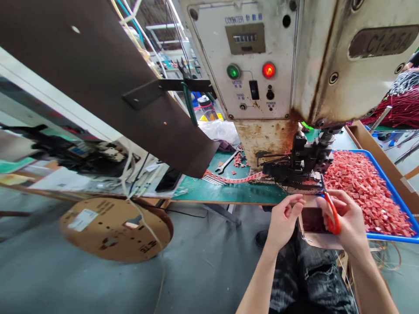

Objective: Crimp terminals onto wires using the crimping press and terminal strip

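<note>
My right hand (352, 222) is closed around a pair of scissors with orange handles (335, 218). Its blades point up toward the crimping head (310, 159) of the press. Just left of it, my left hand (284, 220) has thumb and fingers pinched together near the table edge; whatever they hold is too small to make out. Below both hands is a small open cardboard box (322, 241) above my lap. A strip of red pieces (244, 179) runs across the green table into the crimping head from the left.
A blue tray (393, 237) heaped with small red pieces (366, 192) stands right of the press (262, 56). On the table lie a wrench (226, 162) and a phone (168, 179). A cardboard reel (114, 229) hangs at left. Pliers (188, 93) hang on a bracket.
</note>
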`<control>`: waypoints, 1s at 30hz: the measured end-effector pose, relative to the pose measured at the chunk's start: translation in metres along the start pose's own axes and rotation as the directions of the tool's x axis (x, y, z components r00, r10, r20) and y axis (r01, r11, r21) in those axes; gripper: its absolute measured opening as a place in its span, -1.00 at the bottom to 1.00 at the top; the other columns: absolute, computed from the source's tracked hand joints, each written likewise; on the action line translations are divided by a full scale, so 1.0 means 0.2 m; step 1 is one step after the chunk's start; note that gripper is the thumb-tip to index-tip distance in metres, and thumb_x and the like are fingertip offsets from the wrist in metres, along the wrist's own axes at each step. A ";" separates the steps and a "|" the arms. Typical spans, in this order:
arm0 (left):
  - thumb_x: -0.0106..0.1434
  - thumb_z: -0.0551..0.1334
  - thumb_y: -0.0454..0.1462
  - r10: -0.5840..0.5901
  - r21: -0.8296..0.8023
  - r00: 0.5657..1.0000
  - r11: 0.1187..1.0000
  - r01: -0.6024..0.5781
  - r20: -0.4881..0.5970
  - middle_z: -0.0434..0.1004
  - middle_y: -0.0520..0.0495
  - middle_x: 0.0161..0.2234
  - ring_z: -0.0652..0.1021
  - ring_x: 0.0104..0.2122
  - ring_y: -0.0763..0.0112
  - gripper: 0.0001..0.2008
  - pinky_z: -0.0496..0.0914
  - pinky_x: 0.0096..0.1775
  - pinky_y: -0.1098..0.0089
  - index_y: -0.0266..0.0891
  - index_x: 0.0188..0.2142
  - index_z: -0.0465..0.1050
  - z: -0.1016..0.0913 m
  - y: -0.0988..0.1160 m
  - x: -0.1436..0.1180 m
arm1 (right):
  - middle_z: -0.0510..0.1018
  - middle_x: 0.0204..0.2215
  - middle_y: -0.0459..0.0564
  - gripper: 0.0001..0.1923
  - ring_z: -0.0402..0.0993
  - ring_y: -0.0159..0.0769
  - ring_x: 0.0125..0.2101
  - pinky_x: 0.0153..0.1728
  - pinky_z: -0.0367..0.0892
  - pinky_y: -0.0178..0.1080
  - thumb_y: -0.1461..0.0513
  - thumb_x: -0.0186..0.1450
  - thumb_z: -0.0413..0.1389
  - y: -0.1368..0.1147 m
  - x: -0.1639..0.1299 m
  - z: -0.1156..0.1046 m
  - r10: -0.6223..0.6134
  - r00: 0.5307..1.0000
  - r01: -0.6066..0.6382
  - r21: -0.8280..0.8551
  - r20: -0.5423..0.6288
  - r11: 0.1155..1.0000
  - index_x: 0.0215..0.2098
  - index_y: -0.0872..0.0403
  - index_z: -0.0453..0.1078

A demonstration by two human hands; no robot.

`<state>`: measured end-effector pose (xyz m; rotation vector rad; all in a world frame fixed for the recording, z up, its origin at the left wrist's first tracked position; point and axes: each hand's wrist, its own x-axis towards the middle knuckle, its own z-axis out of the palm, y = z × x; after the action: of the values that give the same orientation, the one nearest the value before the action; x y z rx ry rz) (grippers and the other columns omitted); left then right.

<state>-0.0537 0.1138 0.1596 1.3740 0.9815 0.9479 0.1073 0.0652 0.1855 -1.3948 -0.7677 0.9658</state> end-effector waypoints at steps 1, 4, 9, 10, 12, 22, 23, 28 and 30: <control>0.23 0.20 0.30 -0.011 -0.023 1.000 1.000 0.011 -0.019 0.68 -0.21 -0.24 0.42 -0.46 0.39 -0.28 0.27 -0.40 0.41 -0.29 -0.05 0.60 -0.01 -0.01 -0.02 | 0.49 -0.62 -0.16 -0.43 0.33 -0.39 -0.71 -0.73 0.23 -0.35 -0.11 0.04 0.45 -0.01 0.01 -0.05 0.000 1.000 0.000 -0.013 -0.031 1.000 -0.18 0.02 0.43; 0.24 0.23 0.26 -0.033 -0.045 0.998 0.999 0.030 -0.054 0.68 -0.18 -0.34 0.44 -0.47 0.39 -0.36 0.27 -0.42 0.42 -0.29 -0.17 0.62 -0.05 -0.03 -0.07 | 0.51 -0.60 -0.13 -0.44 0.41 -0.34 -0.65 -0.68 0.31 -0.33 -0.09 0.00 0.48 -0.06 0.11 -0.22 -0.016 0.995 0.015 -0.016 -0.095 1.000 -0.23 0.03 0.44; 0.26 0.26 0.20 -0.054 -0.028 0.996 0.998 0.052 -0.065 0.64 -0.14 -0.42 0.44 -0.49 0.41 -0.43 0.25 -0.46 0.44 -0.29 -0.23 0.63 -0.06 -0.05 -0.17 | 0.57 -0.56 -0.08 -0.38 0.43 -0.29 -0.64 -0.66 0.32 -0.28 -0.09 -0.10 0.49 -0.15 0.39 -0.37 -0.059 0.994 0.041 -0.187 -0.092 0.982 -0.24 0.03 0.42; 0.26 0.27 0.19 -0.059 -0.024 0.996 0.998 0.057 -0.062 0.64 -0.14 -0.43 0.45 -0.49 0.40 -0.44 0.25 -0.46 0.45 -0.29 -0.24 0.63 -0.06 -0.05 -0.18 | 0.57 -0.57 -0.07 -0.37 0.44 -0.27 -0.64 -0.66 0.30 -0.28 -0.07 -0.11 0.50 -0.16 0.45 -0.37 -0.074 0.993 0.045 -0.281 -0.095 0.959 -0.22 0.03 0.42; 0.26 0.28 0.17 -0.066 -0.019 0.996 0.998 0.065 -0.058 0.63 -0.14 -0.43 0.49 -0.46 0.37 -0.47 0.27 -0.45 0.45 -0.28 -0.25 0.62 -0.05 -0.06 -0.21 | 0.58 -0.58 -0.08 -0.44 0.44 -0.25 -0.64 -0.63 0.28 -0.26 -0.01 -0.08 0.48 -0.14 0.54 -0.34 -0.104 0.992 0.055 -0.483 -0.074 0.874 -0.23 0.03 0.43; 0.28 0.29 0.09 -0.063 0.022 0.997 0.998 0.064 -0.052 0.60 -0.12 -0.46 0.51 -0.45 0.37 -0.56 0.34 -0.42 0.48 -0.27 -0.29 0.61 -0.05 -0.07 -0.28 | 0.49 -0.67 -0.10 -0.83 0.42 -0.25 -0.59 -0.47 0.27 -0.21 0.27 0.04 0.29 -0.05 0.66 -0.19 -0.296 0.953 0.244 -0.733 0.061 0.635 -0.38 0.02 0.43; 0.28 0.29 0.09 -0.057 0.034 0.997 0.998 0.059 -0.056 0.59 -0.11 -0.47 0.51 -0.45 0.37 -0.56 0.34 -0.42 0.48 -0.27 -0.29 0.61 -0.07 -0.07 -0.28 | 0.51 -0.65 -0.10 -0.79 0.41 -0.26 -0.60 -0.49 0.26 -0.22 0.24 0.04 0.30 -0.08 0.63 -0.24 -0.288 0.957 0.225 -0.712 0.033 0.666 -0.34 0.03 0.44; 0.28 0.28 0.08 -0.026 0.092 0.995 0.995 0.034 -0.094 0.56 -0.06 -0.50 0.52 -0.46 0.37 -0.57 0.37 -0.40 0.47 -0.25 -0.31 0.62 -0.14 -0.10 -0.28 | 0.59 -0.56 -0.07 -0.58 0.43 -0.26 -0.60 -0.51 0.26 -0.22 0.08 0.03 0.38 -0.25 0.52 -0.65 -0.325 0.931 0.123 -0.695 -0.167 0.709 -0.18 0.04 0.46; 0.28 0.29 0.09 -0.015 0.107 0.994 0.994 0.027 -0.107 0.53 -0.04 -0.52 0.52 -0.47 0.37 -0.57 0.38 -0.40 0.47 -0.24 -0.32 0.62 -0.15 -0.11 -0.27 | 0.59 -0.55 -0.05 -0.63 0.48 -0.22 -0.56 -0.42 0.30 -0.17 0.12 0.07 0.38 -0.30 0.52 -0.81 -0.369 0.892 0.047 -0.756 -0.263 0.653 -0.20 0.02 0.45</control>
<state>-0.1002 0.0722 0.1390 1.4121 1.1400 0.9722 0.3028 0.0908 0.2241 -2.0609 -1.0348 0.1158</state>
